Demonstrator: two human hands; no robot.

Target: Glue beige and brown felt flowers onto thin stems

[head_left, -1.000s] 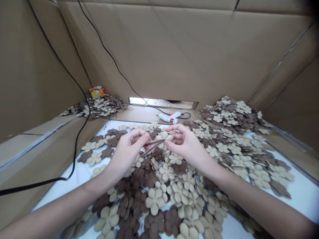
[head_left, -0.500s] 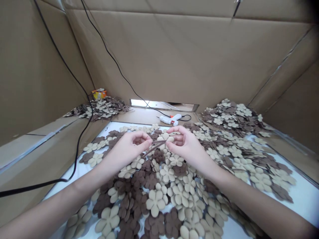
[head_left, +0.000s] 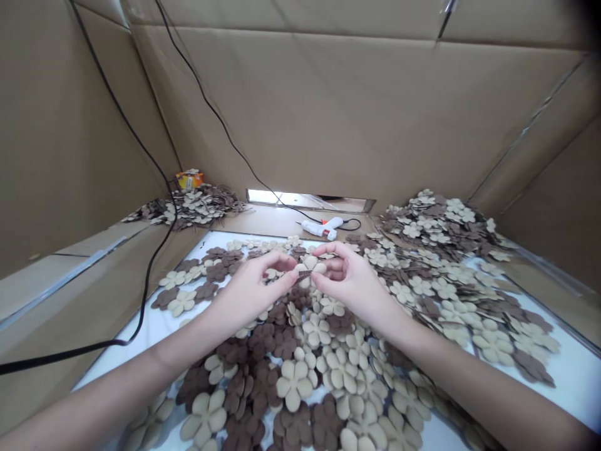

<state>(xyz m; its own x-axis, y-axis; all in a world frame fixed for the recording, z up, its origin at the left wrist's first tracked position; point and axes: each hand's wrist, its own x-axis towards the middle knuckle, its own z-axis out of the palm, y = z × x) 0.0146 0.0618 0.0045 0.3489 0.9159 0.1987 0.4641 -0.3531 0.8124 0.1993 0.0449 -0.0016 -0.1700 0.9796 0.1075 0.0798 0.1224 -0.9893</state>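
Between my two hands is a beige five-petal fabric flower (head_left: 310,264), with a short piece of brown checked ribbon (head_left: 303,275) lying against its near side. My right hand (head_left: 345,269) is closed, pinching the flower and the ribbon's right end between thumb and fingers. My left hand (head_left: 270,275) is closed too, its thumb and finger at the flower's left edge and on the ribbon. Under both hands, beige and brown flowers (head_left: 293,383) are spread thickly over a white board (head_left: 145,322).
A white glue gun (head_left: 322,227) lies beyond the board, its black cord (head_left: 220,119) hanging from above. Flower heaps stand at back right (head_left: 436,219) and back left (head_left: 197,205), the latter near an orange-yellow box (head_left: 190,180). Cardboard walls (head_left: 328,113) surround the board. A thicker cable (head_left: 149,275) crosses the left side.
My left hand has moved right, up to the flower. The ribbon, which had loose strands hanging out between the hands, now shows only as a short piece against the flower.
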